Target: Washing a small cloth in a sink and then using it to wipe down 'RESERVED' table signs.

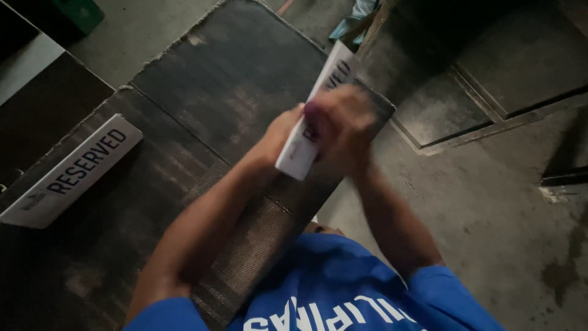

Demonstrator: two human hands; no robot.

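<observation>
Gripping white sign (pixel 318 116) in both hands — left hand (pixel 278 138) and right hand (pixel 343 125) are clamping its lower end above the dark table (pixel 202 92). Risk: blurred, fast motion — sign may be slipping loose.

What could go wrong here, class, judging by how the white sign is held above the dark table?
The white sign is gripped at its lower end only, between the left hand and right hand, so it might slip. It hangs near the dark table edge, so it could drop to the concrete floor. The right hand is blurred, which suggests quick motion.
</observation>
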